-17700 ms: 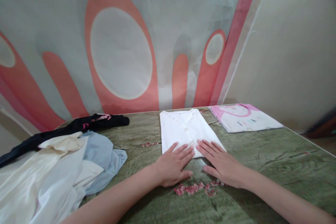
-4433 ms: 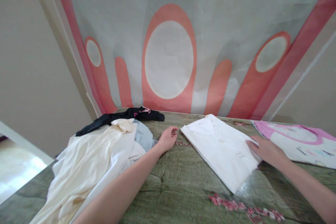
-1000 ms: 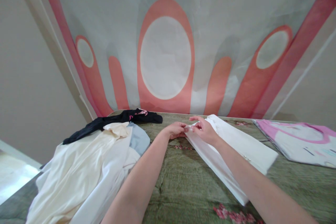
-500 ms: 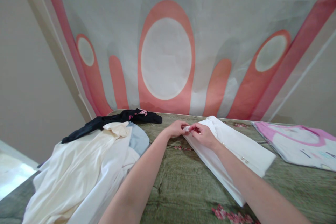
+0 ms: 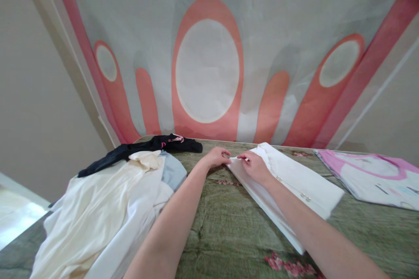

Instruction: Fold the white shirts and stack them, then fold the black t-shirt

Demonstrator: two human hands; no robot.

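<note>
A folded white buttoned top (image 5: pixel 294 183) lies slanted on the green table (image 5: pixel 222 231). My left hand (image 5: pixel 216 157) sits at its far left corner with fingers curled, pinching the cloth edge. My right hand (image 5: pixel 254 166) rests on the same corner just to the right, its thumb and fingers pinched on the fabric. Both forearms reach in from the bottom of the view.
A heap of cream and white clothes (image 5: pixel 98 209) with a pale blue piece (image 5: pixel 173 172) and a black garment (image 5: pixel 147 146) fills the left of the table. A folded pink-and-white top (image 5: pixel 369 176) lies at the right. A wall hanging with orange shapes (image 5: pixel 209 61) stands behind.
Both hands stay pinched on the white top's far left corner; they have drawn slightly apart and the corner lies flatter than a second ago.
</note>
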